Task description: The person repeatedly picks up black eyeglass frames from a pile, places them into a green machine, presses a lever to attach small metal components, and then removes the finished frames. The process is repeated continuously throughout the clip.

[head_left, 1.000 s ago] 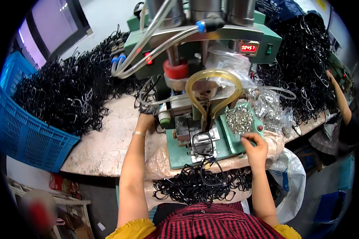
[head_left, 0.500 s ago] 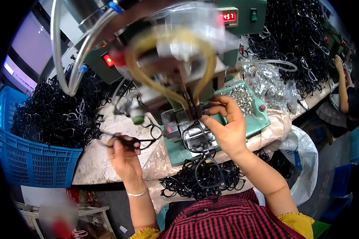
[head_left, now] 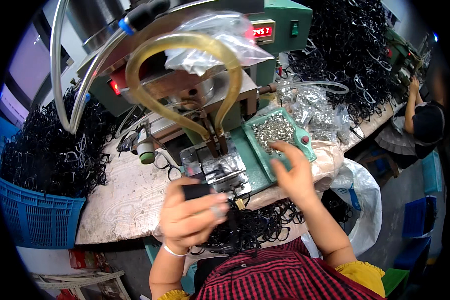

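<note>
My left hand (head_left: 192, 217) is closed around a flat black piece (head_left: 196, 191), just in front of the machine's metal work block (head_left: 225, 167). Motion blur and the fingers hide most of that piece. A small tan tab (head_left: 240, 204) shows beside the fingertips. My right hand (head_left: 296, 177) hovers at the near edge of a green tray (head_left: 309, 152) of small metal parts. Its thumb and forefinger are apart, and I see nothing between them. Below the work block lies a pile of black eyeglass frames (head_left: 270, 225).
A yellowish hose (head_left: 135, 60) loops above the work block. At left, a blue basket (head_left: 40, 215) overflows with black frames; another heap (head_left: 340, 50) lies far right. A white sack (head_left: 370, 205) hangs at the table's right edge. Another person (head_left: 425, 122) works at far right.
My left hand has moved right, to the front of the work block. My right hand has drawn back from the block toward the tray's near edge. The eyeglass frame at the block is gone from there.
</note>
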A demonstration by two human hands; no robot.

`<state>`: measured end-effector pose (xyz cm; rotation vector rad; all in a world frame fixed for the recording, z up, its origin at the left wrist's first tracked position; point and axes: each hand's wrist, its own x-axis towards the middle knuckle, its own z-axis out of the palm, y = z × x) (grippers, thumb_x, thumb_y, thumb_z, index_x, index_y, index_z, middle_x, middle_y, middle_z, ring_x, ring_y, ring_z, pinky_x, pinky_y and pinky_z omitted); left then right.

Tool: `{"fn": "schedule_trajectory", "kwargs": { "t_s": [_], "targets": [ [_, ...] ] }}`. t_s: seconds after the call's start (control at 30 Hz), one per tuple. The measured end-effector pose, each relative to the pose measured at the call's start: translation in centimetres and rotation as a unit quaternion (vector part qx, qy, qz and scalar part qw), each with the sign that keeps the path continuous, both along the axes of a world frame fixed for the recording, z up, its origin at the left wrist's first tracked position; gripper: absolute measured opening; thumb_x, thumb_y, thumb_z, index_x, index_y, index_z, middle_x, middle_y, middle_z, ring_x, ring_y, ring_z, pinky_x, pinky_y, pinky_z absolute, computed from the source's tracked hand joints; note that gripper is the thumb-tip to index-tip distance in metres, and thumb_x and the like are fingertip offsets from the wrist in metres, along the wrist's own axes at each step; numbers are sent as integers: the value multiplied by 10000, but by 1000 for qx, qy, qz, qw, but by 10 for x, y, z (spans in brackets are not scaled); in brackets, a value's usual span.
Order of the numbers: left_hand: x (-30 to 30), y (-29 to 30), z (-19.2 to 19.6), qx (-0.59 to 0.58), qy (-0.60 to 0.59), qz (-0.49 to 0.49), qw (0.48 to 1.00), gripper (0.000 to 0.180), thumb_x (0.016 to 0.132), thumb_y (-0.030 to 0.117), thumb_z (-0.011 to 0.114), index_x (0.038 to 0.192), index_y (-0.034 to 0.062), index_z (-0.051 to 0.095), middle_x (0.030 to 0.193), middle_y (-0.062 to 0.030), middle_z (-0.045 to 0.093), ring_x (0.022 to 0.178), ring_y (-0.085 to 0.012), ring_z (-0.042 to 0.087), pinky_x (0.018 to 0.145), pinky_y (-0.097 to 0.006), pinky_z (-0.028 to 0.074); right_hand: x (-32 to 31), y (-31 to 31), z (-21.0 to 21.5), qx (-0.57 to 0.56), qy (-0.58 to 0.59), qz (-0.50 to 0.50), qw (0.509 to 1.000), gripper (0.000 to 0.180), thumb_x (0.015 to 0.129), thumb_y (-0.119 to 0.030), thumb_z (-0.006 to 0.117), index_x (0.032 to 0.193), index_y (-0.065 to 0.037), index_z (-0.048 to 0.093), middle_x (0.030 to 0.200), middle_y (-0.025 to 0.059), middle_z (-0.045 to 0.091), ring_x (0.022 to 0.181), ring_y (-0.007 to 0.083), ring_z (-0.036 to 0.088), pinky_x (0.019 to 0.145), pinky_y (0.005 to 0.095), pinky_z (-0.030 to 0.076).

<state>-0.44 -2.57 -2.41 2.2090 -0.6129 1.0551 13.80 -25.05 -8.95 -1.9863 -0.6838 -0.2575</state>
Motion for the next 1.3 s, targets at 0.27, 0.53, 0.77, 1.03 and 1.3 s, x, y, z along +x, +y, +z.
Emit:
{"fn": "schedule_trajectory", "kwargs": {
  "t_s": [0.27, 0.53, 0.77, 1.03, 1.3],
  "targets": [
    [13, -15, -14, 61, 42, 2, 997, 234, 717, 134, 831, 933, 131, 741, 985, -48, 750, 830, -244, 688, 866, -472, 514, 48, -23, -32, 36, -2, -100, 994, 324, 822, -100, 658, 1140, -35, 658, 1038, 172, 702, 999, 348, 662, 889, 408, 506],
    [14, -19, -20, 36, 50, 4, 998, 153, 778, 131, 798, 907, 91, 724, 957, -71, 748, 830, -241, 693, 900, -496, 501, 23, -29, -42, -143, -41, -111, 983, 117, 754, -105, 720, 846, -45, 679, 927, 109, 653, 935, 337, 610, 839, 428, 486],
    [-50, -14, -40, 137, -3, 178, 974, 391, 851, 266, 781, 1173, 72, 672, 1169, -58, 703, 1060, -265, 652, 1038, -476, 475, 30, -17, -50, -152, -121, -149, 970, 81, 743, -100, 721, 762, -55, 658, 870, 99, 645, 892, 329, 614, 788, 438, 486],
    [16, 186, -140, 191, 242, 385, 870, 369, 780, -47, 589, 1139, 19, 639, 944, -181, 614, 882, -385, 565, 807, -459, 470, 38, 4, -48, -79, -63, -179, 979, 122, 807, -118, 696, 916, -65, 678, 844, 133, 697, 828, 318, 672, 750, 413, 515],
    [4, 176, -128, 83, 219, 400, 886, 331, 828, 39, 541, 1144, 31, 637, 900, -176, 566, 839, -390, 575, 729, -479, 477, 18, -21, -37, 10, 28, -103, 994, 121, 800, -24, 706, 921, -18, 720, 910, 111, 714, 884, 262, 674, 824, 347, 510]
  ]
}}
